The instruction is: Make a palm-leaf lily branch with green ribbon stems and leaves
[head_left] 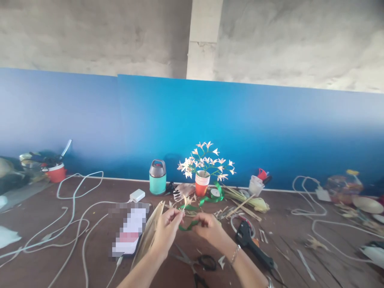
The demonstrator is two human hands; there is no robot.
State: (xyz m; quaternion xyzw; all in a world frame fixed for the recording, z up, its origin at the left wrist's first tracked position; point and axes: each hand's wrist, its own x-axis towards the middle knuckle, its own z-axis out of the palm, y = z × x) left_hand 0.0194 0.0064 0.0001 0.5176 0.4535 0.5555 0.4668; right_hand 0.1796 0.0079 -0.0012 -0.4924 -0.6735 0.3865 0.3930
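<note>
At the far left corner of the desk (99, 236) I saw a red bucket with a white rim (56, 173), tools standing in it. Loops of white cable (73, 208) spread across the desk's left side, and a white block-shaped adapter (137, 195) lay nearer the middle. Below it I had a dark phone with a blurred-out screen (129, 232), and just to its right a long bundle of pale dried husk (150, 229). A teal flask with a grey lid (157, 183) stood by the far edge.

In the middle, above the desk, the left hand (167, 229) had its fingers clamped on a slim, pale petal-like piece (185, 203), tip upward. Black-handled metal scissors (192, 263) lay below, blades spread. Toward the far edge, a red paper cup with white rims (202, 185) held white star-shaped flowers (207, 161) on green stems. The right hand (209, 229) had its fingers pinched on a narrow green ribbon (188, 227), which ran toward the left hand.

Farther right I saw a spool of green ribbon (215, 193), a black glue gun (251, 243) near the right forearm, and a white cup (256, 187) by the far edge. A clear container with a yellow cap (348, 185) stood toward the far right corner.
</note>
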